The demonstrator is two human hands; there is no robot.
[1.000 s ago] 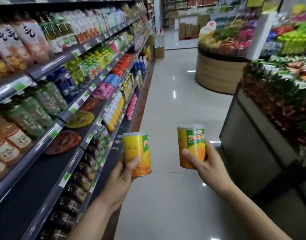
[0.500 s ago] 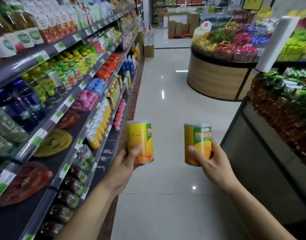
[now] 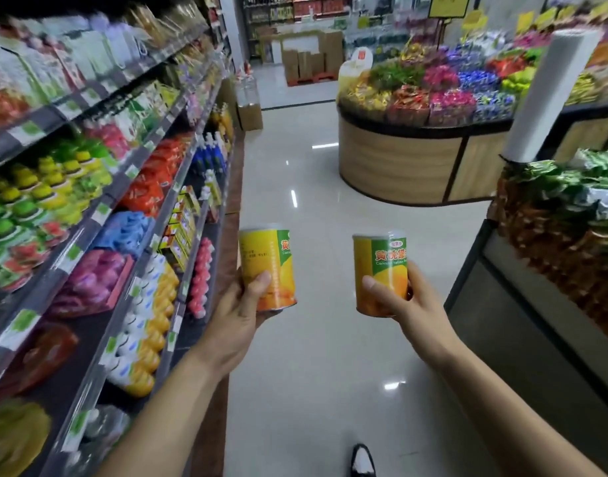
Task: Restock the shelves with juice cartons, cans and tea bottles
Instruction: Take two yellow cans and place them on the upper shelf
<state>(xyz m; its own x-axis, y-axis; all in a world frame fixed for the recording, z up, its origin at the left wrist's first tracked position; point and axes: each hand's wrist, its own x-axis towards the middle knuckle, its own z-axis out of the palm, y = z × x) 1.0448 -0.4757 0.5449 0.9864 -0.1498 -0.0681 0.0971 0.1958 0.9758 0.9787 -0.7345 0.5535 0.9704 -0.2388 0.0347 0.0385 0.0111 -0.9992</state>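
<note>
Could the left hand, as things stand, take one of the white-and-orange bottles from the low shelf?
Probably not yet: the left hand already grips a yellow can, though nothing blocks the way to the white-and-orange bottles beside it.

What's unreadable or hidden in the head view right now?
- Left can: label turned away, and the left hand covers its lower side.
- Right can: base hidden by the right hand.
- Shelf products: motion-blurred, brands unreadable.
- Price tags: too blurred to read.
- Shoe: cut by bottom edge.
</note>
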